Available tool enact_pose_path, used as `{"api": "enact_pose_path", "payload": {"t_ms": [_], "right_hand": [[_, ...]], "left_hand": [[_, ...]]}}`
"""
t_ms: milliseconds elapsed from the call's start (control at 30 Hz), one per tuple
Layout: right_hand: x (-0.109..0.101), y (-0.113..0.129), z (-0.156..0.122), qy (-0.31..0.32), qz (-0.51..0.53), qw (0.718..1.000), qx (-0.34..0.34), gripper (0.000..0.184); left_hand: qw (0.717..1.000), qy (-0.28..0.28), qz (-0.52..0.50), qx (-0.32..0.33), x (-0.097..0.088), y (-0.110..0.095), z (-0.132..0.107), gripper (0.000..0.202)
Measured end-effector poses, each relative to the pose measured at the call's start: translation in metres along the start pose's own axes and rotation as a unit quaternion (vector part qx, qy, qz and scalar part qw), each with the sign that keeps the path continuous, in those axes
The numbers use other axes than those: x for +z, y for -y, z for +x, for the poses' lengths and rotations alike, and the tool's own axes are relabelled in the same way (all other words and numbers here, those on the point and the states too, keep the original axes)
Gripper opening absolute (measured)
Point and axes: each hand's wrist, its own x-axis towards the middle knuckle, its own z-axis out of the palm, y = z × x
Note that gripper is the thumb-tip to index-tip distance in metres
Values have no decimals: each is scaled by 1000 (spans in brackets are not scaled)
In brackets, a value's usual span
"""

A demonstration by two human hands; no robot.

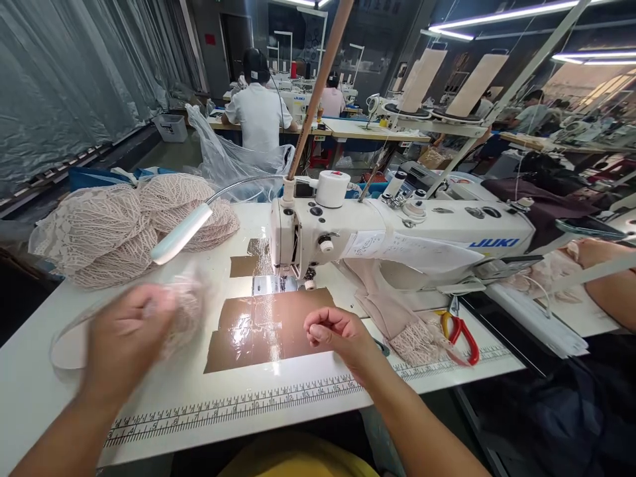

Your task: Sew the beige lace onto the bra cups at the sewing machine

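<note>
My left hand point(130, 328), smeared by motion, is closed on a pale pink lace piece point(187, 311) that trails off its far right side. My right hand point(334, 331) hovers near the right end of the brown taped sheet point(271, 328), thumb and fingers pressed together; anything between them is too small to make out. Beyond both hands stands the white sewing machine point(422, 228), its needle area point(285, 281) just behind the brown sheet. Under the left forearm side lies a pale flat strap-like piece point(69, 348), partly covered by the hand.
Heaped lace bundles point(106, 228) fill the table's back left, with a lamp head point(181, 235) reaching over them. Red-handled scissors point(464, 338) and beige lace-edged fabric point(412, 331) lie at right. A printed ruler point(238, 407) runs along the front edge. Other people work at machines behind.
</note>
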Motion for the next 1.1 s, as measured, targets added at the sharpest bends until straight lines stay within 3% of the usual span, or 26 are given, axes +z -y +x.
{"api": "enact_pose_path", "payload": {"t_ms": [100, 167, 200, 300, 367, 500, 567, 633, 800, 1100], "right_hand": [[1, 11, 10, 6, -139, 990, -30, 15], [3, 16, 20, 16, -237, 970, -50, 15], [5, 18, 25, 21, -281, 958, -60, 18], [10, 16, 38, 37, -399, 911, -101, 27], [13, 9, 42, 52, -482, 866, -122, 30], [20, -9, 44, 69, -624, 763, -155, 26], [22, -15, 43, 61, -664, 725, -171, 23], [23, -19, 43, 48, -691, 699, -178, 24], [25, -17, 47, 18, -723, 675, -145, 32], [29, -11, 56, 4, -725, 682, -97, 40]], "left_hand": [[960, 72, 148, 225, 53, -11, 4, 27], [923, 159, 223, 269, 95, -17, 0, 28], [918, 176, 227, 275, 112, -18, -3, 29], [903, 212, 228, 296, 140, -21, -16, 30], [892, 229, 231, 313, 138, -24, -22, 29], [880, 274, 221, 318, 111, -32, -17, 34], [883, 310, 177, 306, 100, -31, -10, 37], [888, 310, 131, 314, 96, -26, -4, 37], [881, 242, 135, 385, 112, -4, 4, 34], [846, 237, 136, 458, 124, 11, 31, 29]]}}
